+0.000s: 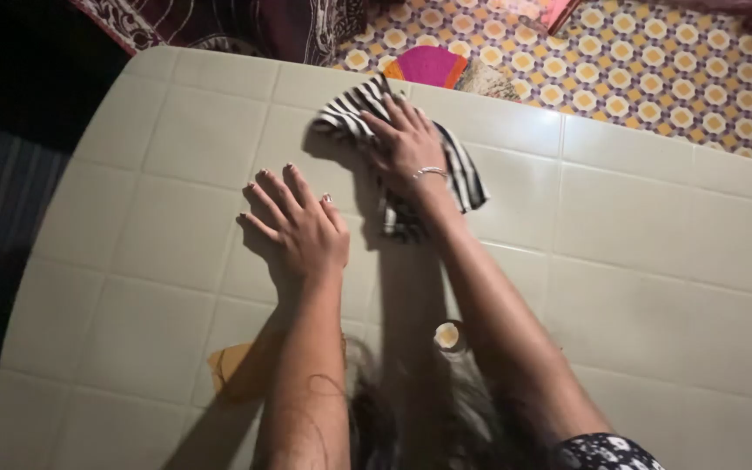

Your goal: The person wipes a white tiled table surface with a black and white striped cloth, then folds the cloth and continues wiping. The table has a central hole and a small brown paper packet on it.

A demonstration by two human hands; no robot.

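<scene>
Left arm: it reaches forward from the bottom edge, forearm nearly straight up the picture, wrist level with the table.
Left hand: it lies palm down and flat on the table, fingers spread apart and stretched out, pointing up and slightly to the left, thumb out toward the right; it grips nothing and rests on bare tabletop just left of the cloth.
Table: a pale surface moulded in a grid of square panels, its rounded far-left corner showing at the top left.
Striped cloth: a black-and-white striped piece, bunched and crumpled, lying on the far middle of the table close to its back edge; its long axis runs diagonally, from the upper left end near the table's edge down to the lower right, with a fold hanging toward the near side beside the right wrist.
Right hand: it presses palm down on top of the striped cloth, fingers stretched and slightly parted, pointing up and left along the cloth; they lie flat on the fabric rather than curling round it.
Bracelet: a thin silver band round the right wrist.
Right arm: it comes in from the lower right and slants up leftward, crossing close beside the left hand.
Floor: patterned yellow and white tiles beyond the table's far edge.
</scene>
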